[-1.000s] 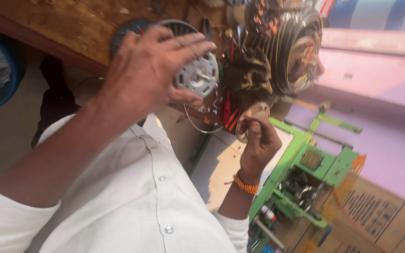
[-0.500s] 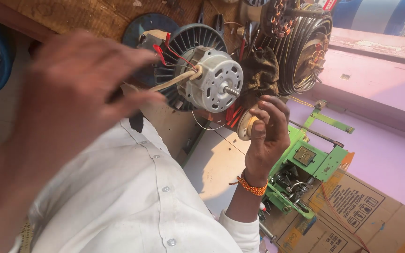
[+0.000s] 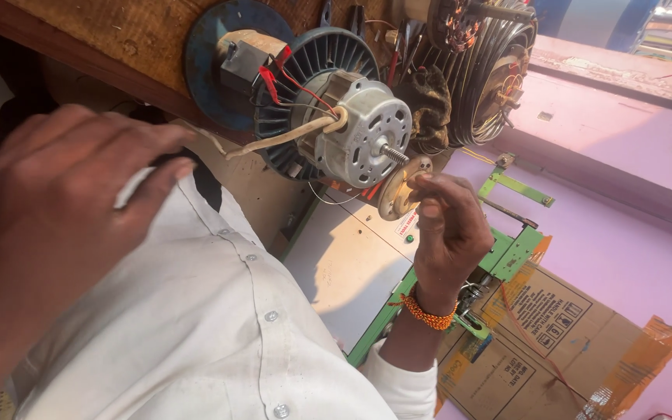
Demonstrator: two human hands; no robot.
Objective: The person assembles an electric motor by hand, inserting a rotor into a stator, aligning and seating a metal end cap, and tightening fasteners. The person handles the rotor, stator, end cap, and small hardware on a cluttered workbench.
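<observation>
A grey electric motor (image 3: 363, 132) with a dark finned fan and red wires lies on its side at the edge of a wooden bench (image 3: 118, 35), its threaded shaft pointing toward me. My left hand (image 3: 64, 210) is close to the camera at the left, fingers pinched on the end of a cream sleeved cord (image 3: 274, 142) that runs to the motor's body. My right hand (image 3: 453, 225), with an orange bracelet at the wrist, holds a round tan disc (image 3: 397, 190) just below the shaft tip.
A blue disc part (image 3: 208, 47) sits behind the motor. Coiled wire windings and another motor (image 3: 484, 70) are to the right. Below lie a green metal frame (image 3: 507, 249), a flattened cardboard box (image 3: 538, 334) and a purple floor (image 3: 624, 179). My white shirt fills the lower left.
My left hand has drawn back to the left, away from the motor, with the cord in it. My right hand has shifted the tan disc closer to the shaft.
</observation>
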